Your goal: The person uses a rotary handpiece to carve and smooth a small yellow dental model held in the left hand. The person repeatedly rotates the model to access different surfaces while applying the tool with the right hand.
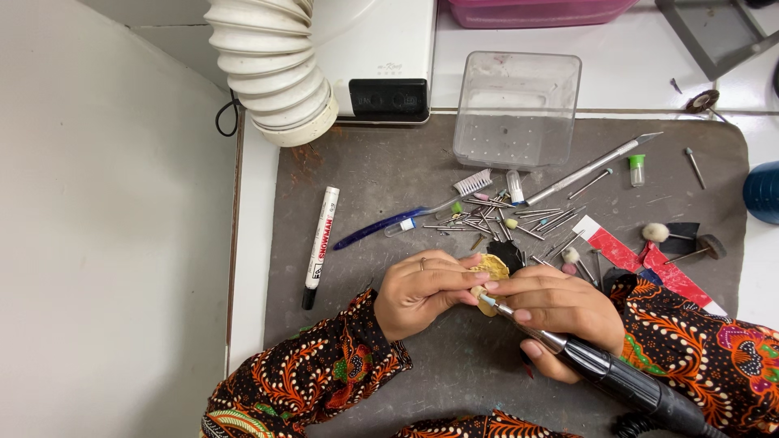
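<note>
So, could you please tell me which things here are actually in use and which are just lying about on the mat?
In use:
- left hand holding a small yellow piece
- right hand holding a black rotary tool against it

Lying about:
- white marker
- blue toothbrush
- loose metal bits
- clear plastic box
- white hose

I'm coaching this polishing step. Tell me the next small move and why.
Probably ease the rotary handpiece tip lightly along the edge of the small yellowish piece: the right hand already has the tip against it, and the left hand pinches it steady above the grey mat.
</note>
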